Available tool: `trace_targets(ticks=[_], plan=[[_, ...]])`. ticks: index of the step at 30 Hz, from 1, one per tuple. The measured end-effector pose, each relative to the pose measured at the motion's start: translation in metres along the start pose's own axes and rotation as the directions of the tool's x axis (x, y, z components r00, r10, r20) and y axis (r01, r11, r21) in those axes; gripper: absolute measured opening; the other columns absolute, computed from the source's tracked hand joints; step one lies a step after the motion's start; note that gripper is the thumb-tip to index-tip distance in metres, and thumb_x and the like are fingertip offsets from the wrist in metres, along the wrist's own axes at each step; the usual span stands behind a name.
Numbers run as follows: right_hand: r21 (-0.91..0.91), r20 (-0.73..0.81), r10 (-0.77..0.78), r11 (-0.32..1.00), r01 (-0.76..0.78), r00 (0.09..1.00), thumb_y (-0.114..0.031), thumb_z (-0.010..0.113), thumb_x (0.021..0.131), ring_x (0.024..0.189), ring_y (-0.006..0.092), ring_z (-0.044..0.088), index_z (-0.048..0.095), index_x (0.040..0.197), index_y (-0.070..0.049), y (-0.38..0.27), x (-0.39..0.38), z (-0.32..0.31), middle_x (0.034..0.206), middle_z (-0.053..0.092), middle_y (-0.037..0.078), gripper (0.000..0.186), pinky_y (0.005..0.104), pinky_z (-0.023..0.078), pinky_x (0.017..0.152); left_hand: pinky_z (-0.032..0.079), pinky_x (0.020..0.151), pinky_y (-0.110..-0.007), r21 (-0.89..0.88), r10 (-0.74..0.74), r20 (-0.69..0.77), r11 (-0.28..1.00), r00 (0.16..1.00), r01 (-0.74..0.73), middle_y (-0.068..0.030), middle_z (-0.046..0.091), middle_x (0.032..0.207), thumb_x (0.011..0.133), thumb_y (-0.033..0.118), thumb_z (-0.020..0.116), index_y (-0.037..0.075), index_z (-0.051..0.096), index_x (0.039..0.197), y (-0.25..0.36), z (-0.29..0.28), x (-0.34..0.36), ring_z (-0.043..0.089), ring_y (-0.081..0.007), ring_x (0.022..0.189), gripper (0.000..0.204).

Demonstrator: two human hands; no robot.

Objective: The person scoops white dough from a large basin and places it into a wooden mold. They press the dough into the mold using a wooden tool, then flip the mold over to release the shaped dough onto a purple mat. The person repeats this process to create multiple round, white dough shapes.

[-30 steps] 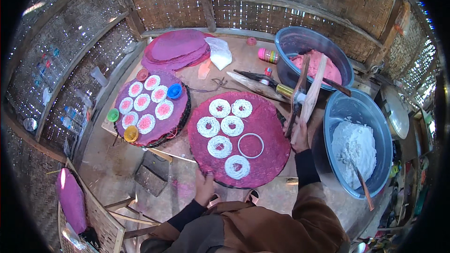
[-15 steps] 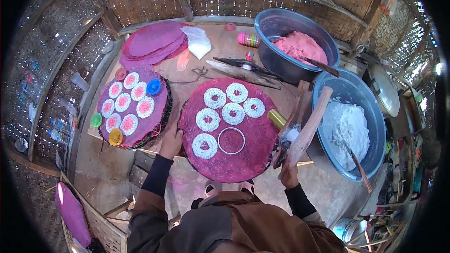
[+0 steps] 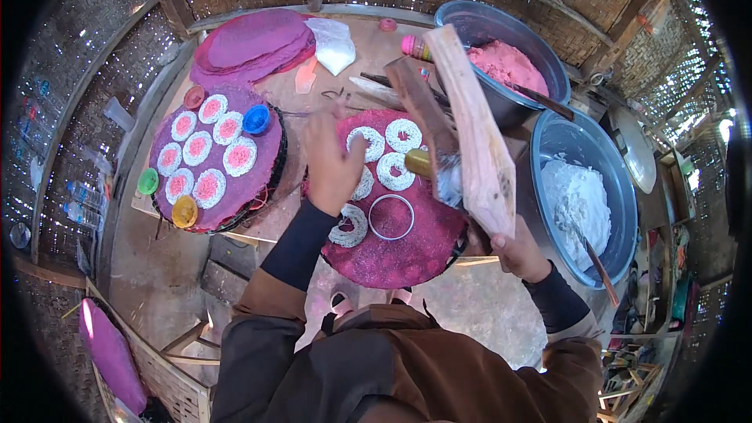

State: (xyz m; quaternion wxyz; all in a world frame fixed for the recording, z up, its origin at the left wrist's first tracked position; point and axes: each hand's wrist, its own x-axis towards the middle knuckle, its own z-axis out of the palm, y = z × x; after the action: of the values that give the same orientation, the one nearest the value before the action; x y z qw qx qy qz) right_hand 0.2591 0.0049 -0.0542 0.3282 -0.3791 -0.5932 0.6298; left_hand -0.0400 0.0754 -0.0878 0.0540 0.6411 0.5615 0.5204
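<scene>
The wooden press, two long bars with a gold cylinder set between them, stood slanted over the right side of the round magenta mat, right of the middle of the frame. The right hand was closed firmly around its lower end. The left hand hung over the mat's upper left edge, its fingers blurred but seemingly loose and apart, with nothing seen in its grip; whether it touched the mat or a ring could not be told. On the mat, at least five white rings lay formed, their middles without pink, and more may have been hidden behind the press. A thin white hoop lay below them with nothing filling it, and the lower right of the mat was bare, so this mat looked only partly covered. At the left of the frame, a purple mat seemed further along: it carried eight white rings with pink centres. Plenty of material remained in the upper right tub of pink paste and the right-hand tub of white paste.
</scene>
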Motion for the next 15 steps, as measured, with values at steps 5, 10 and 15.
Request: trace_targets(ticks=[5, 10, 15], plan=[[0.036, -0.050, 0.047, 0.998, -0.046, 0.998, -0.043, 0.065, 0.079, 0.073, 0.0121, 0.051, 0.053, 0.102, 0.003, -0.008, 0.000, 0.002, 0.081, 0.053, 0.004, 0.053, 0.0245, 0.042, 0.065, 0.028, 0.097, -0.051, 0.399, -0.138, 0.356, 0.917, 0.924, -0.017, -0.0165, 0.039, 0.123, 0.064, 0.023, 0.072, 0.009, 0.038, 0.131, -0.015, 0.039, -0.070, 0.032, -0.0370, 0.121, 0.076], [0.140, -0.108, 0.024, 0.990, -0.009, 0.994, -0.038, 0.067, 0.080, 0.077, 0.0125, 0.052, 0.052, 0.105, 0.002, 0.021, -0.003, 0.001, 0.086, 0.054, 0.005, 0.050, 0.0252, 0.044, 0.066, 0.028, 0.098, -0.051, 0.469, -0.152, 0.376, 0.882, 0.914, -0.047, -0.0155, 0.039, 0.125, 0.065, 0.027, 0.073, 0.012, 0.038, 0.132, -0.026, 0.058, -0.076, 0.033, -0.0362, 0.120, 0.077], [0.183, -0.037, 0.012, 0.983, -0.005, 0.999, -0.033, 0.067, 0.081, 0.079, 0.0124, 0.052, 0.053, 0.106, 0.001, 0.037, -0.002, -0.008, 0.087, 0.055, 0.005, 0.044, 0.0262, 0.044, 0.068, 0.030, 0.096, -0.051, 0.510, -0.178, 0.364, 0.860, 0.914, -0.035, -0.0146, 0.041, 0.125, 0.064, 0.025, 0.073, 0.013, 0.037, 0.133, -0.031, 0.066, -0.069, 0.034, -0.0358, 0.120, 0.079]])
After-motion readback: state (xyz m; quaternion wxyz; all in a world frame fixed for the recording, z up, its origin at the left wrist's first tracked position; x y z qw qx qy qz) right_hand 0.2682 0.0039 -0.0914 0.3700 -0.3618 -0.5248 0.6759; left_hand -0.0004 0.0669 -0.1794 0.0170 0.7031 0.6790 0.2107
